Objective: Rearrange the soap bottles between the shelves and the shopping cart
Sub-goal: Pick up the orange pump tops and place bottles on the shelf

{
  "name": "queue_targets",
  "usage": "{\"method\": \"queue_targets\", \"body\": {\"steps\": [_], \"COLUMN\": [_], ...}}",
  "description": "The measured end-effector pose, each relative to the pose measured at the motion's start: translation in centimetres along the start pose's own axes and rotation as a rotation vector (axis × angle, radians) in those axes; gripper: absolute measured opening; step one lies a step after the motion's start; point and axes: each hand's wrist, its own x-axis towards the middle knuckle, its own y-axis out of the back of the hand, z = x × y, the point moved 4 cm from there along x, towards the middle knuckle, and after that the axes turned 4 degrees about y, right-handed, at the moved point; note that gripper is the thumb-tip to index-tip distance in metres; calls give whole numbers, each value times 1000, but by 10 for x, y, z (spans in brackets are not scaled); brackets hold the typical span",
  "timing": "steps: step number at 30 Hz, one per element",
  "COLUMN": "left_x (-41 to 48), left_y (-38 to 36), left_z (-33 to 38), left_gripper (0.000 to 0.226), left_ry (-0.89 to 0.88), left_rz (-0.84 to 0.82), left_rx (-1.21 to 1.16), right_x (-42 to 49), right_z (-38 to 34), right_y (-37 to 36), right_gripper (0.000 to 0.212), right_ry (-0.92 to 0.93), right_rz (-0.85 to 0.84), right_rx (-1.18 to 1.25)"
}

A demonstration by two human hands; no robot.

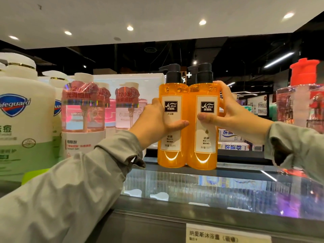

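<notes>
Two orange pump bottles with black caps stand side by side, touching, on the top glass shelf (228, 174) at the middle of the view. My left hand (154, 120) grips the left orange bottle (172, 151) around its middle, thumb across the white label. My right hand (228, 111) grips the right orange bottle (204, 155) the same way, fingers wrapped round its far side. Both bottle bases sit on or just at the shelf surface; I cannot tell which. The shopping cart is out of view.
Pink bottles (82, 109) and large white-green Safeguard bottles (21, 120) crowd the shelf to the left. A clear bottle with a red cap (301, 95) stands at the right. A price tag (226, 234) hangs on the shelf's front edge. Boxed goods (231, 137) lie behind.
</notes>
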Motion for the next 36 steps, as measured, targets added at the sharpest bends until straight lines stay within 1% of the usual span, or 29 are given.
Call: {"method": "queue_targets", "body": {"steps": [4,7,11,14,18,21,23,24,26,28,29,31,32,34,36], "left_x": [-4,-6,-8,-9,-11,-14,-17,-19,-24,-30,-33,-41,-44,-54,-65], "left_y": [3,7,9,8,6,5,6,7,11,18,23,34,38,43,49], "left_z": [3,7,8,8,8,10,12,13,19,25,29,39,43,57,71], "left_gripper": [74,72,72,72,75,78,78,74,53,27,17,12,14,32,36], "left_ry": [-33,-56,-52,-22,13,39,72,100,137,126,114,100,80,29,-23], "left_rz": [67,112,144,132,98,65,-5,-59,-160,-225,-253,-306,-329,-365,-344], "left_rx": [38,74,65,82,97,128,131,109,71,148,210,293,315,356,369], "right_x": [-1,-3,-4,-4,-6,-9,-13,-16,-24,-35,-41,-52,-57,-66,-75], "right_z": [3,5,5,6,4,1,-2,-5,-12,-21,-28,-40,-47,-60,-74], "right_y": [-3,-4,-5,-7,-10,-12,-12,-11,-8,-1,3,9,11,12,11], "right_gripper": [87,84,98,102,97,101,102,99,89,78,73,63,58,46,35], "right_ry": [-8,-24,-48,-75,-89,-120,-159,-188,-248,-300,-317,-324,-309,-252,-183], "right_rz": [-10,3,18,13,23,33,18,3,-49,-106,-132,-187,-224,-294,-306], "right_rx": [-18,21,40,43,39,-45,-115,-138,-183,-246,-274,-337,-372,-403,-389]}}
